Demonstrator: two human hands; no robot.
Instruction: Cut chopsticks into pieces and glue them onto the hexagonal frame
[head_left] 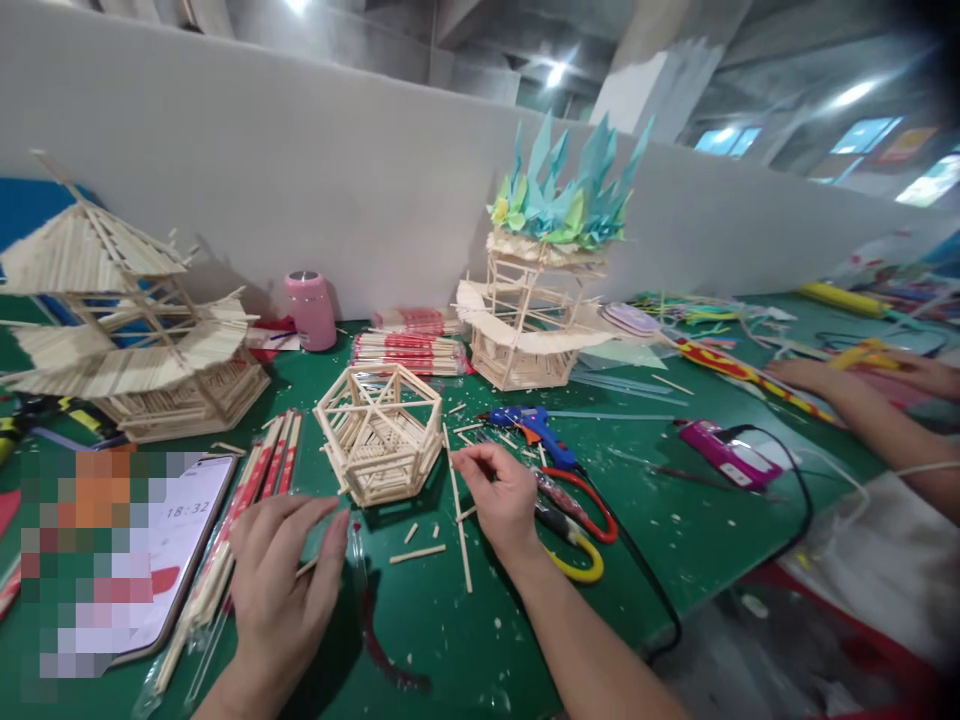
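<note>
My left hand (289, 575) is over the green table with thumb and fingers apart. A short piece of stick shows in the gap, and I cannot tell if the hand touches it. My right hand (501, 495) has its thumb and forefinger pinched at a long thin wooden stick (459, 530). Between and beyond the hands sits a six-sided open frame of wooden sticks (386, 480), with spokes across its top. Stick offcuts (418, 553) lie before it. A blue glue gun (536, 425) and scissors with red and yellow handles (592, 572) lie beside my right hand.
Packs of chopsticks (281, 460) and a phone (187, 550) lie at left. Behind stand a stick pagoda (142, 350), a pink bottle (310, 312) and a stick model topped with blue-green paper (525, 340). A magenta device (727, 455) with a cable and another person's arms (870, 410) are at right.
</note>
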